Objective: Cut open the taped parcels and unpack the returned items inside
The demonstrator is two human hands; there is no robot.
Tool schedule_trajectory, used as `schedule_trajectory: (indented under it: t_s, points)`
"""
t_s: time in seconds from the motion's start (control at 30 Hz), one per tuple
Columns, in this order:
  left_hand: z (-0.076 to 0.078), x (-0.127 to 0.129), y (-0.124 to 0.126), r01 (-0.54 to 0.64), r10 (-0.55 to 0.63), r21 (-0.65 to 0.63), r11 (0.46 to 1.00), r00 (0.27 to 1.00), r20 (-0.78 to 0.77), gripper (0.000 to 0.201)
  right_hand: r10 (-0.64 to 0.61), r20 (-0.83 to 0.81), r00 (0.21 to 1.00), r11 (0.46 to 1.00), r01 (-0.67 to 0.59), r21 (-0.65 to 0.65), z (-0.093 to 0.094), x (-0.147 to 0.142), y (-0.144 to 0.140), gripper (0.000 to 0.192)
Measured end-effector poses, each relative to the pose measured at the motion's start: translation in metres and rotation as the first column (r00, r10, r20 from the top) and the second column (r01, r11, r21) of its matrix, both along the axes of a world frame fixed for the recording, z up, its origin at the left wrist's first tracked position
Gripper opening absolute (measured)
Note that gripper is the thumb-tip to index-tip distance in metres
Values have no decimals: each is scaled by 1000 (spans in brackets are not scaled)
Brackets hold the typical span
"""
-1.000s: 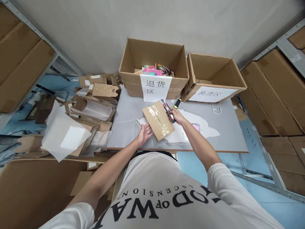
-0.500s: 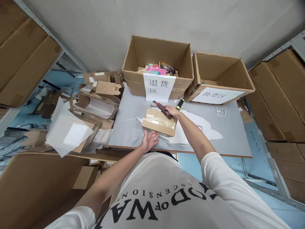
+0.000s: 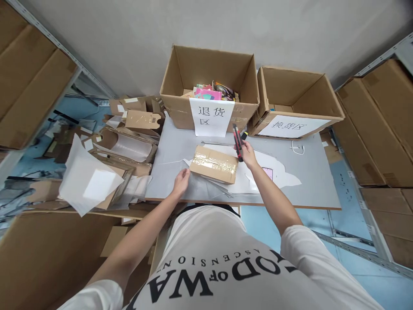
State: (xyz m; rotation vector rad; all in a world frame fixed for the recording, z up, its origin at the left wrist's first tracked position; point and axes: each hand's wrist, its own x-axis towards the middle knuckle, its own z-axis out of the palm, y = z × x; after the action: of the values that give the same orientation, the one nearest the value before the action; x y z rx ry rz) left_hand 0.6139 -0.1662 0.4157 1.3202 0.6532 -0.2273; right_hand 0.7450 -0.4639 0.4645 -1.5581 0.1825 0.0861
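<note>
The right hand grips a utility knife, which could slip and cut the left hand, its grip unclear, at the left end of the taped carton.

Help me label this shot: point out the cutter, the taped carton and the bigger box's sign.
Cutter (image 3: 238, 144), head view: its body.
Taped carton (image 3: 214, 162), head view: its upper face.
Sign (image 3: 212, 118), head view: its middle.

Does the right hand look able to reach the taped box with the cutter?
Probably yes: the right hand holds the cutter beside the taped box, and nothing covers the box's top.
</note>
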Motion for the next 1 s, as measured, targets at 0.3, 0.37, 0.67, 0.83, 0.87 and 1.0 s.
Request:
schedule_trajectory:
  t_s: [0.3,0.37,0.67,0.83,0.87,1.0]
  points:
    - [-6,31,8,171,-162,-33,985,968,194,78,-307,-256,916,923,352,153,-47,-125,-4,28]
    - [-10,31,7,188,-176,-38,981,962,209,83,-306,-280,910,915,362,177,-55,-135,5,28]
    - [-14,9,6,148,-159,63,987,953,259,79,-235,-205,950,970,241,4,-57,-126,0,36]
    - [-14,3,-3,131,-256,416,900,930,262,70,-144,-184,972,990,140,-31,-49,-133,-16,44]
    - [-11,4,-4,124,-299,527,841,918,261,71,-130,-194,972,991,124,-42,-48,-137,-20,45]
    - [8,10,-14,140,-613,879,456,765,196,75,-69,-219,973,989,38,-143,-48,-155,-37,51]
